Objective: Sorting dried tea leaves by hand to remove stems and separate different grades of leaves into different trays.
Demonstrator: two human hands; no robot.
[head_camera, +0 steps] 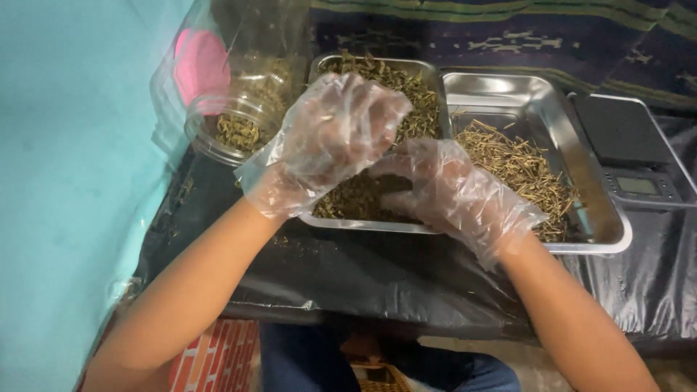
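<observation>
Both my hands wear loose clear plastic gloves. My left hand [337, 131] hovers curled over a steel tray [428, 71] filled with dried green-brown leaves [417, 109], its fingers closed around what looks like a pinch of them. My right hand [443, 189] lies lower in the same tray, fingers pressed into the leaf pile [356, 199] near the front rim and closed on some of it. The two hands nearly touch.
A second steel tray [537, 101] to the right holds pale dry stems [523, 170]. A clear jar [236, 120] with some dried leaves lies tilted at the left. A black digital scale [632, 149] sits at the far right. Black plastic sheeting [363, 276] covers the table; a turquoise wall is left.
</observation>
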